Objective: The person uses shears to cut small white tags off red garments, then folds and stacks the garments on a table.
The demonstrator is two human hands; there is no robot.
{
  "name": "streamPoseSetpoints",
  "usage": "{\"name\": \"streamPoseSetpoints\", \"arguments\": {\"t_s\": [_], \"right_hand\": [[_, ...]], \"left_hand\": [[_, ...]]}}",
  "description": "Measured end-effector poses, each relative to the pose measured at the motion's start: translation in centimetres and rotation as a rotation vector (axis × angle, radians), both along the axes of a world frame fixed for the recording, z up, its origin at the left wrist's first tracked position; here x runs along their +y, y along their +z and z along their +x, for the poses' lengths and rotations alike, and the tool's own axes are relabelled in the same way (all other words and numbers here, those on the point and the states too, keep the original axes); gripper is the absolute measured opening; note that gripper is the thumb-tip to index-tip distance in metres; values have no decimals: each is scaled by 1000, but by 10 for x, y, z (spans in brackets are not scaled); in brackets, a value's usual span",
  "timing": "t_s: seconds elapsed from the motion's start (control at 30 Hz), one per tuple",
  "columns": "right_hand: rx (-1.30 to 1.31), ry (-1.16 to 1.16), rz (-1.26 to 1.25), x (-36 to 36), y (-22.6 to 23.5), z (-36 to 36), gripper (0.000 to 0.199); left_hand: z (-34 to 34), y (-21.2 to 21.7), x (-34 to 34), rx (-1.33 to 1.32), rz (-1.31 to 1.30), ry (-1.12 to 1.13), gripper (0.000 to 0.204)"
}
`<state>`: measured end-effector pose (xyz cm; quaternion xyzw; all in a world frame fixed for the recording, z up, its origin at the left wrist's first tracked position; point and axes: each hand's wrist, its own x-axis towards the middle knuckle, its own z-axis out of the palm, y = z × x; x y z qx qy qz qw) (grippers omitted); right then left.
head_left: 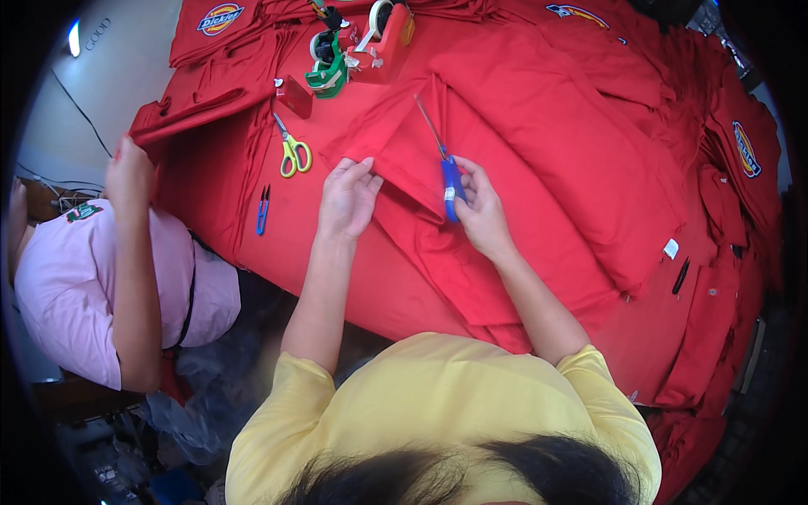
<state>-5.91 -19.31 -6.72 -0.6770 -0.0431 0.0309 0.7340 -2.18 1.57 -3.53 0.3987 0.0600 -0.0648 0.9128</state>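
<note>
Right hand (480, 206) grasps the blue handle of a pair of scissors (451, 187), whose thin blades point away across a folded red garment (421, 177). Left hand (348, 198) lies flat and unclenched on the garment's edge, fingers extended. Farther left on the red-covered table (337, 278): yellow-handled scissors (294, 154), small blue snips (263, 209). Beyond: tape dispensers (362, 42). A co-worker's hand (128, 172) grips cloth at the table's left edge.

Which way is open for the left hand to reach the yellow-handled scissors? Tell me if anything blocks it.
Probably yes. The left hand rests flat on the red fabric, and the yellow-handled scissors lie just beyond it to the left, with only bare cloth between.
</note>
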Motion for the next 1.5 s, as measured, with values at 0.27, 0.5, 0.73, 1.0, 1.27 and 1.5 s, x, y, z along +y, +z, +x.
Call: {"name": "streamPoseSetpoints", "arguments": {"t_s": [0.27, 0.5, 0.73, 1.0, 1.27, 1.5], "right_hand": [[-96, -236, -62, -72, 16, -52, 46], [-43, -1163, -823, -244, 13, -214, 34], [449, -1062, -1702, -329, -32, -327, 30], [283, -918, -1493, -271, -2, -293, 19], [-228, -142, -944, -69, -18, -241, 10], [243, 483, -1060, -129, 11, -327, 10]], "left_hand": [[30, -12, 37, 146, -144, 211, 33], [-7, -33, 14, -509, 1283, 358, 26], [-101, -40, -77, -1108, 1612, -386, 23], [-145, -32, -24, -840, 1467, -647, 8], [-214, 12, 43, 14, 1855, -1448, 24], [-206, -4, -4, -763, 1882, -444, 21]]}}
